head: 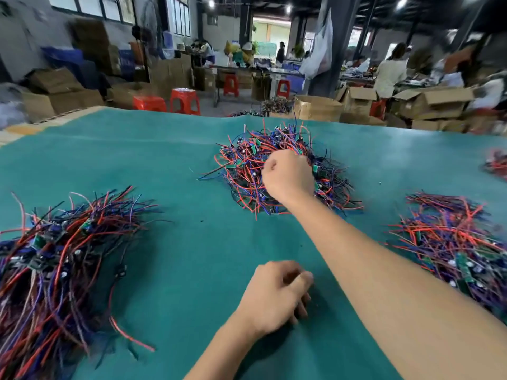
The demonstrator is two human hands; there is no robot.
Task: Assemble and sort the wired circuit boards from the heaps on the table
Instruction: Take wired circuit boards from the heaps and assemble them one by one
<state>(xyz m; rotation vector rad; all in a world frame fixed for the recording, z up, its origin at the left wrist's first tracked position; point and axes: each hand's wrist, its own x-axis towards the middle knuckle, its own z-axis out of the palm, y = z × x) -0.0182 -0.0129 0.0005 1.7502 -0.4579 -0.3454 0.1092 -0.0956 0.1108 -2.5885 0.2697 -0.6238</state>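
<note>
A tangled heap of wired circuit boards, with red, blue and black leads and small green boards, lies at the table's middle. My right hand is on top of this heap, knuckles up and fingers curled down into the wires. What the fingers hold is hidden. My left hand rests on the green mat near me, fingers loosely curled, with nothing visible in it. A larger combed pile of wired boards lies at the left. Another pile of wired boards lies at the right.
The green mat covers the table. A small further bundle of wires sits at the far right edge. Beyond the table's far edge are cardboard boxes, red stools and people at other benches.
</note>
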